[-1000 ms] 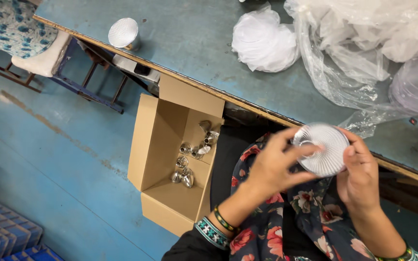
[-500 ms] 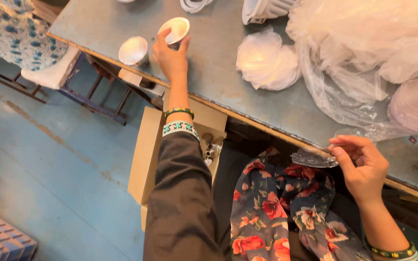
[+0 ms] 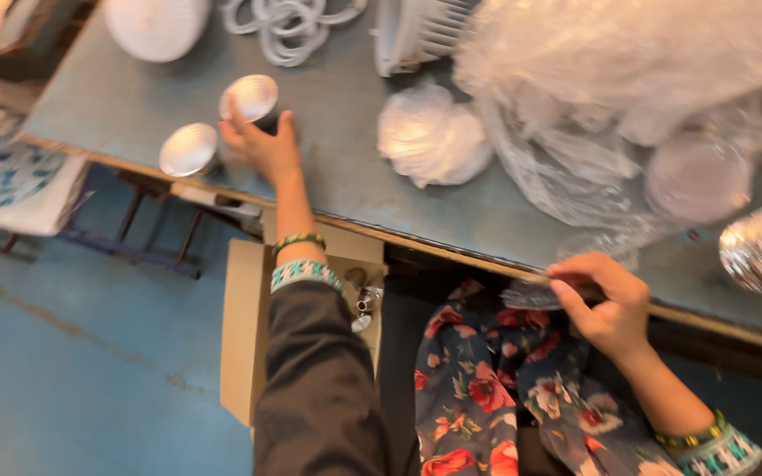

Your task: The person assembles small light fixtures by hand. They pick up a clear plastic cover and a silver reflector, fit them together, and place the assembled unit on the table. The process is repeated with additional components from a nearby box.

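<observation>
My left hand (image 3: 265, 145) reaches far out over the grey table (image 3: 346, 189) and rests against a small round ribbed white cup (image 3: 250, 96); whether it still grips it is unclear. A second like cup (image 3: 189, 149) stands just left of it, near the table's edge. My right hand (image 3: 604, 302) is at the near table edge, fingers pinched on a clear plastic disc (image 3: 529, 295) held over my flowered lap.
A stack of clear discs (image 3: 429, 137) lies mid-table beside crumpled clear plastic bags (image 3: 646, 106). White rings (image 3: 288, 22) and a white slatted part (image 3: 416, 35) lie at the back. An open cardboard box (image 3: 244, 353) with metal parts stands on the blue floor under my arm.
A second ago both hands held a round ribbed piece at my lap. My left hand has since carried a white cup out onto the table beside the other one; my right hand keeps the clear disc.
</observation>
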